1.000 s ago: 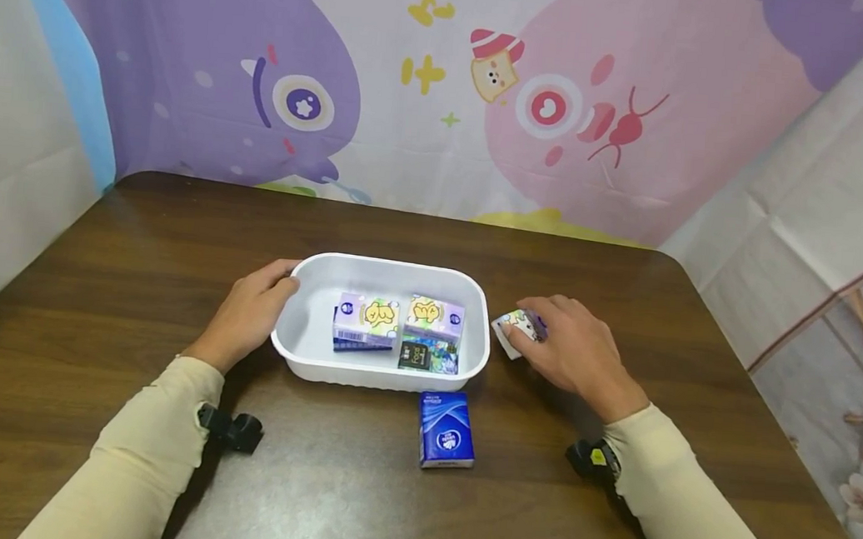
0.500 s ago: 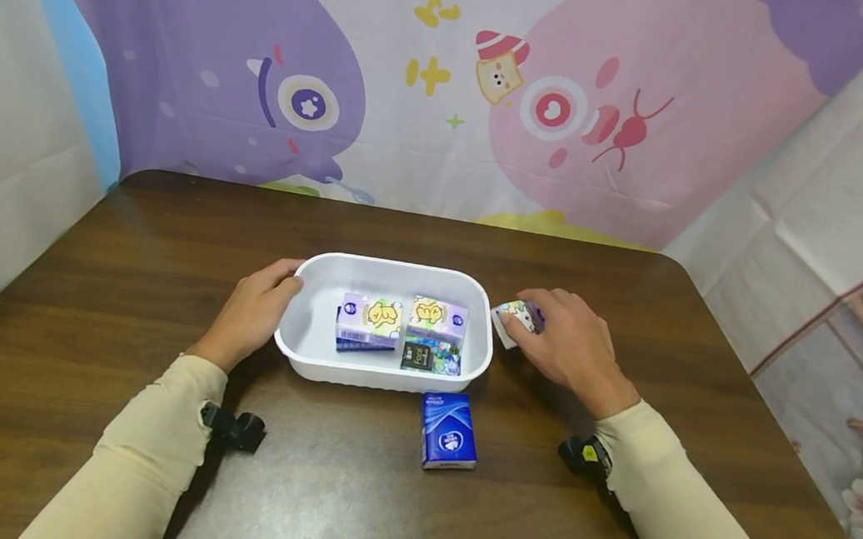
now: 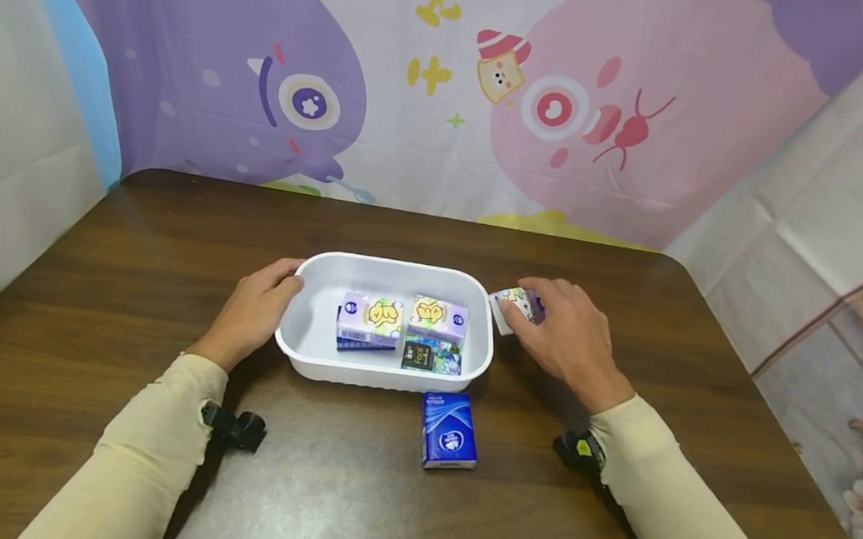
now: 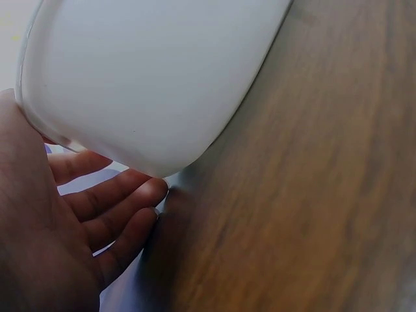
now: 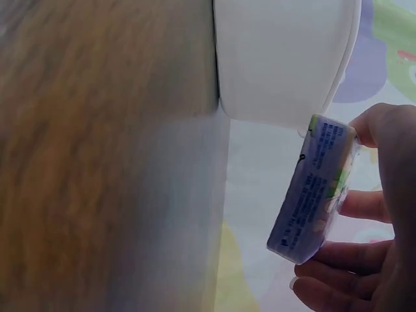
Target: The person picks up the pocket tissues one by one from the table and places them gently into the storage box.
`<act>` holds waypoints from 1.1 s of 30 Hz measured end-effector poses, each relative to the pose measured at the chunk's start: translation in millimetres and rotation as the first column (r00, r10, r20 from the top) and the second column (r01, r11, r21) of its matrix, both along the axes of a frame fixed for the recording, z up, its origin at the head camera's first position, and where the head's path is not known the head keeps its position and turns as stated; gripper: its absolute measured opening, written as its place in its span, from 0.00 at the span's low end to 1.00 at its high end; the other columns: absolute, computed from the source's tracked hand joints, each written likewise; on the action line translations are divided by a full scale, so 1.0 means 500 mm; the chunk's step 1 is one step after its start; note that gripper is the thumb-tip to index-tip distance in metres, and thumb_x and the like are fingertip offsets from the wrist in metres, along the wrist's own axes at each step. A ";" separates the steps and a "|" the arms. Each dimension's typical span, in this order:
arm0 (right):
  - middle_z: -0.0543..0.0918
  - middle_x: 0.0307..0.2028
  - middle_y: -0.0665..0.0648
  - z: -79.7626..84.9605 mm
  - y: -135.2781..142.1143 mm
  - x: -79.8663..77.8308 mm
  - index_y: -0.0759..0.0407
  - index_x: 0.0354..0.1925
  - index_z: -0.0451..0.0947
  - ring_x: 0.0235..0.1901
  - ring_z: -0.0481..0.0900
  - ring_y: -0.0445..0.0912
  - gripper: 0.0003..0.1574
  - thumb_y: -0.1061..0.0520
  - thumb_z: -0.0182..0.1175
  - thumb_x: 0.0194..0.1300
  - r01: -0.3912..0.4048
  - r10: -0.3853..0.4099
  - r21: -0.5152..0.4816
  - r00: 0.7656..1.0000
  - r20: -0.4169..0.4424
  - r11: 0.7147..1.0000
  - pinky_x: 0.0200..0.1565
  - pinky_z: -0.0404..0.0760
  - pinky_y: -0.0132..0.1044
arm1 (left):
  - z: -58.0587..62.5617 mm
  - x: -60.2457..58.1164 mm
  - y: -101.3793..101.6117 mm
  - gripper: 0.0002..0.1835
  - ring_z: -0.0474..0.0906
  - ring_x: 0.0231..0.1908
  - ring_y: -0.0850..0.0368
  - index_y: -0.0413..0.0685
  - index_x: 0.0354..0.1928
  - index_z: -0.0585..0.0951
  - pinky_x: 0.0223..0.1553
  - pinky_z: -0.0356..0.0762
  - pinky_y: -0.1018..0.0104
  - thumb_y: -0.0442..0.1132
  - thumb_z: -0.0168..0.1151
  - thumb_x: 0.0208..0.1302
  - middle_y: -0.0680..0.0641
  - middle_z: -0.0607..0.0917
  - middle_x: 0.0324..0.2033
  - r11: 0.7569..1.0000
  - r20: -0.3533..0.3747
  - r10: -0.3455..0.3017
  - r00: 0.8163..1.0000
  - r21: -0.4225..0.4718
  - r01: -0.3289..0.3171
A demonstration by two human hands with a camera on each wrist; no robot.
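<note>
A white plastic basin (image 3: 379,377) stands on the table. My left hand (image 3: 251,311) grips its left end, thumb over the rim and fingers along the outer wall. With my right hand (image 3: 570,333) I pinch a small purple-and-white tissue pack (image 5: 312,188) printed with a cartoon; it is tilted, right beside the basin's right end and raised off the table in the right wrist view. Inside the basin lie two purple tissue packs (image 3: 369,319) with yellow bears, one over a dark blue pack (image 3: 364,347), the other next to a black-and-green pack (image 3: 433,356).
A blue tissue pack (image 3: 450,431) lies on the brown wooden table (image 3: 325,496) just in front of the basin. Behind the table's far edge hangs a cartoon-printed cloth (image 3: 424,160). Pale sheets (image 3: 819,205) border the right side.
My right hand has shifted slightly toward the far side and left, bringing the tissue pack up close by the basin's right end. My left hand keeps its place on the basin.
</note>
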State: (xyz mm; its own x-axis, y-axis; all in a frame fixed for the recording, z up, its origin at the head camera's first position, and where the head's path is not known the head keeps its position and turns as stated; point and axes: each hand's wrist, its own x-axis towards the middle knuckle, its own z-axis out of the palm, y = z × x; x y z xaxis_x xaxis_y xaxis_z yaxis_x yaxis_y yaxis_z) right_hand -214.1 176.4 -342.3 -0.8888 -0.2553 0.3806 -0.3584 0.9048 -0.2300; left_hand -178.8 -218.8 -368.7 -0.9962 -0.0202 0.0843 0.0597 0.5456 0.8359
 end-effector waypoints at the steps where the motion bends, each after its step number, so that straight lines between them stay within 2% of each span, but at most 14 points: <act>1: 0.82 0.53 0.59 0.001 -0.001 0.000 0.51 0.59 0.79 0.52 0.77 0.55 0.37 0.28 0.54 0.67 -0.004 0.004 -0.003 1.000 -0.003 1.000 0.46 0.79 0.57 | 0.001 0.000 0.000 0.26 0.74 0.57 0.42 0.45 0.69 0.72 0.58 0.70 0.45 0.50 0.42 0.78 0.39 0.76 0.64 1.000 -0.002 -0.001 1.000 -0.003 0.001; 13: 0.83 0.51 0.57 0.012 -0.016 -0.004 0.51 0.58 0.81 0.50 0.78 0.53 0.35 0.30 0.56 0.67 -0.041 0.037 -0.045 0.996 -0.076 0.998 0.44 0.80 0.54 | 0.004 -0.001 0.001 0.26 0.74 0.57 0.42 0.46 0.70 0.71 0.57 0.71 0.45 0.50 0.41 0.79 0.39 0.75 0.64 1.000 0.006 -0.004 1.000 -0.006 0.004; 21: 0.83 0.53 0.57 0.019 -0.029 -0.004 0.51 0.59 0.80 0.52 0.78 0.54 0.36 0.29 0.55 0.67 -0.053 0.050 -0.056 0.997 -0.059 0.997 0.46 0.79 0.56 | 0.001 0.000 0.000 0.26 0.74 0.56 0.42 0.45 0.69 0.72 0.56 0.71 0.45 0.50 0.41 0.79 0.38 0.76 0.63 1.000 0.006 -0.004 1.000 -0.012 0.004; 29: 0.83 0.53 0.57 0.024 -0.039 0.003 0.52 0.58 0.81 0.52 0.78 0.54 0.35 0.31 0.57 0.66 -0.085 0.079 -0.056 0.992 -0.104 0.995 0.47 0.80 0.56 | -0.002 -0.001 -0.002 0.26 0.75 0.55 0.42 0.46 0.69 0.72 0.54 0.72 0.47 0.50 0.41 0.79 0.39 0.77 0.63 1.000 -0.004 -0.002 1.000 -0.007 0.002; 33: 0.83 0.53 0.57 0.026 -0.049 0.004 0.52 0.59 0.81 0.53 0.78 0.54 0.35 0.31 0.57 0.66 -0.098 0.092 -0.056 0.991 -0.098 0.994 0.47 0.79 0.56 | -0.003 -0.002 -0.002 0.26 0.75 0.55 0.42 0.46 0.69 0.72 0.54 0.72 0.47 0.50 0.41 0.79 0.39 0.76 0.63 1.000 -0.002 0.000 1.000 -0.012 0.000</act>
State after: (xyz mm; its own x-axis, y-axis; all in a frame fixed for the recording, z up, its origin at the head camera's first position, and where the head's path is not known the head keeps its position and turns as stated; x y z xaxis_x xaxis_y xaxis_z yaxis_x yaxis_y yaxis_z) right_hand -212.3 152.0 -329.2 -0.8208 -0.3107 0.4793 -0.4646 0.8513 -0.2439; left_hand -179.9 -220.0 -370.3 -0.9961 -0.0191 0.0864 0.0613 0.5553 0.8294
